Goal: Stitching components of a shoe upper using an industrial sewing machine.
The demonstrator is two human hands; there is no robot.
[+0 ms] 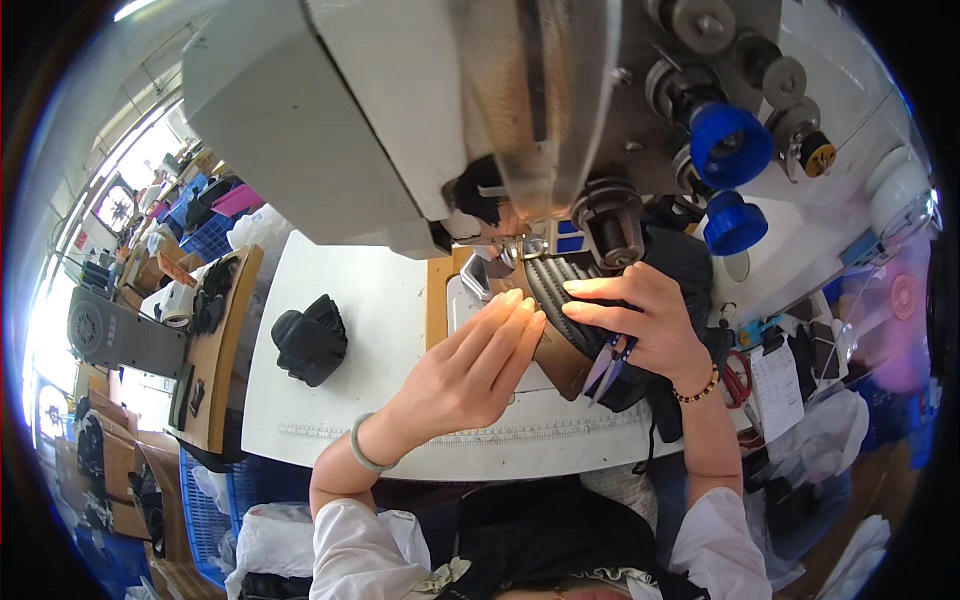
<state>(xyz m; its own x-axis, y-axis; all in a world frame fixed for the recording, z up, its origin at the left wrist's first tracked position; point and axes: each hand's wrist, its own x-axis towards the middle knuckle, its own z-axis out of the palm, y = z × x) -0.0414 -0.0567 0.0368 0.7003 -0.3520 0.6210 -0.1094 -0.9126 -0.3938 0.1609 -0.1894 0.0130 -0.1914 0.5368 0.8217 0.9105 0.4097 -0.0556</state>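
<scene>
At the needle area of a sewing machine (400,130), a black ribbed piece of fabric (560,290) lies under the lamp's warm light. My left hand (475,370) lies beside it with fingers stretched out, their tips at the piece's left edge. My right hand (645,325) rests its index and middle fingers on the ribbed surface from the right. Thread snips (603,372) with bluish blades hang below that palm, held by the curled fingers. More black material (685,270) is bunched behind and beside my right hand.
A bundle of black pieces (311,340) sits on the white table (390,290) to the left. A ruler strip (450,435) runs along the front edge. Blue tension knobs (730,145) jut from the machine. Red-handled scissors (737,380) and a paper sheet (776,385) lie at right.
</scene>
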